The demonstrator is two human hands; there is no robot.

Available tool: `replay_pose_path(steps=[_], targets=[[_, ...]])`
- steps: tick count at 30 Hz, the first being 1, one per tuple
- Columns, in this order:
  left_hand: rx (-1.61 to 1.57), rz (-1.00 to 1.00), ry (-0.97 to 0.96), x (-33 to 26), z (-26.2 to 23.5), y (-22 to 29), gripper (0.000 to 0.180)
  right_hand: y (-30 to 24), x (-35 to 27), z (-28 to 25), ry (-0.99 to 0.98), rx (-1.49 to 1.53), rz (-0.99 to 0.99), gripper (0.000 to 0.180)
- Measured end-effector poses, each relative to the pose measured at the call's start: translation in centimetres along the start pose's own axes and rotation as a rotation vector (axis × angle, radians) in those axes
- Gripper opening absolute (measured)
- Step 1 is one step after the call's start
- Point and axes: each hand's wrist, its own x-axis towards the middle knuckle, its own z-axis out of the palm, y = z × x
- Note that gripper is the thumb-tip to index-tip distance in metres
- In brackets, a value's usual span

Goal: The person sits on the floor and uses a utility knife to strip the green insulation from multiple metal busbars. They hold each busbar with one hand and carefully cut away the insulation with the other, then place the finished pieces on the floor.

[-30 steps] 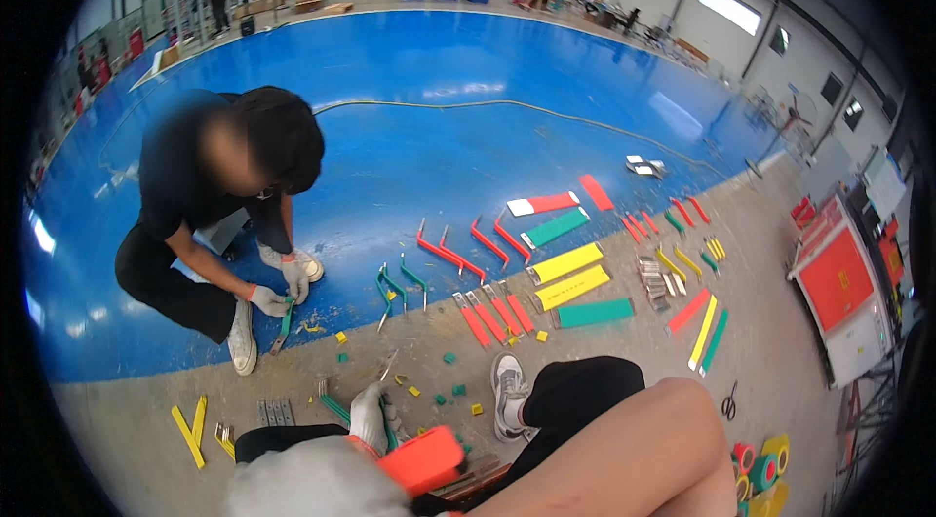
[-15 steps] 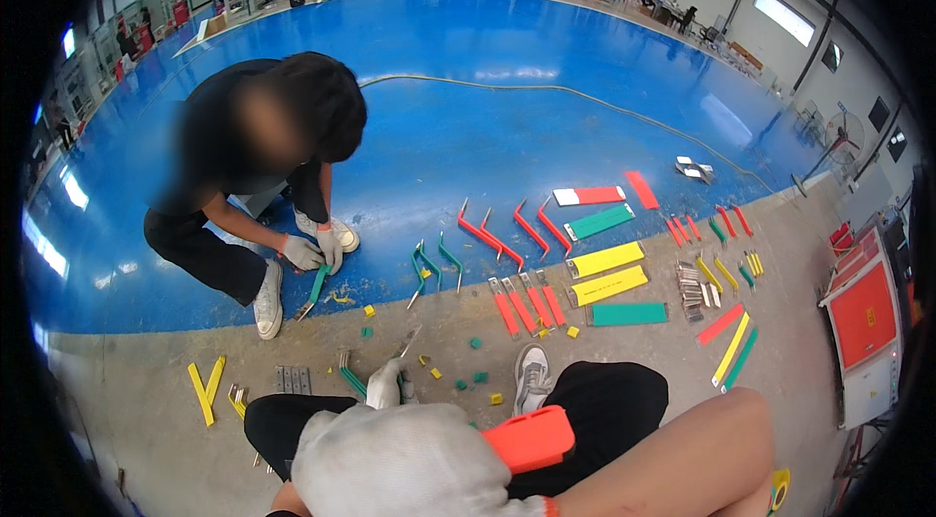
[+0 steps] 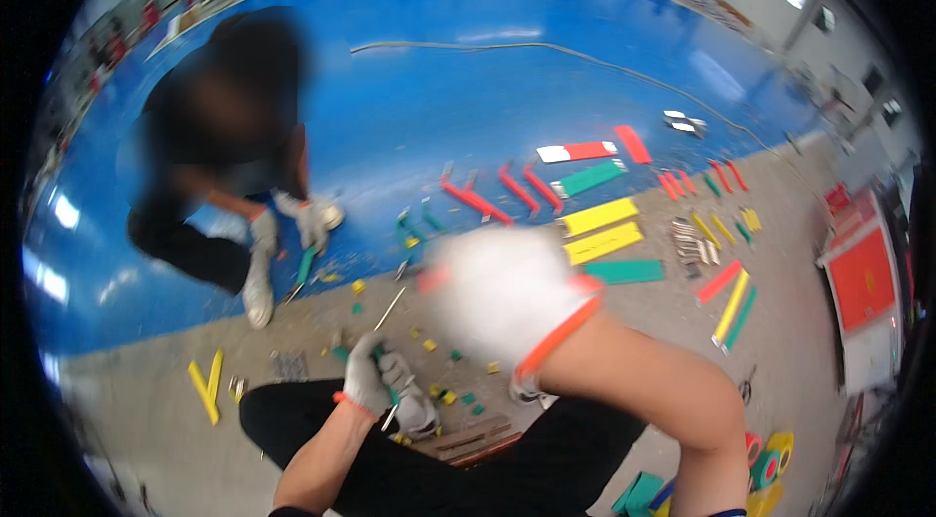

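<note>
My left hand (image 3: 363, 382), in a white glove with an orange cuff, is closed round a slim metal bar (image 3: 390, 308) with a green sleeve. Its bare silver end points up and away, and the other end shows below the hand. Over the floor in front of me hovers my right hand (image 3: 507, 293), gloved and smeared by motion. A small red patch (image 3: 432, 278) shows at its left edge, too blurred to name. Its fingers cannot be made out. Beneath the hands lie small yellow and green scraps (image 3: 429, 345) near my shoe (image 3: 414, 410).
Across from me a co-worker (image 3: 224, 117) crouches, gloved hands at a green-sleeved bar (image 3: 306, 265). Bent red bars (image 3: 473, 199), yellow sleeves (image 3: 603, 242) and a green sleeve (image 3: 624, 271) lie to the right. Tape rolls (image 3: 765, 463) sit by my right arm; a red-panelled cabinet (image 3: 863, 283) stands at far right.
My right hand has swung up and forward from my lap. The large red object beside it is out of its earlier place. My left hand and its bar now show more fully; the view has shifted.
</note>
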Motion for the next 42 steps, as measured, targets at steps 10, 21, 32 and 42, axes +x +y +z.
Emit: replay_pose_path(steps=[10, 21, 32, 42], targets=[[-0.290, 0.090, -0.414, -0.7, -0.5, 2.6, 0.034, 15.2, -3.8, 4.9, -0.206, -0.097, 0.682, 0.049], [-0.403, 0.119, -0.339, 0.0, -0.6, 2.2, 0.029, 8.6, -4.8, 7.0, -0.520, -0.155, 0.326, 0.037], [-0.292, 0.134, -0.201, -0.6, 2.2, 1.3, 0.019, 9.0, -4.9, 5.8, -0.517, -0.170, 0.309, 0.039], [0.736, 0.811, -0.048, -8.2, 6.8, 3.2, 0.018, 14.4, -4.8, 1.0, -0.144, 0.003, 0.597, 0.044]])
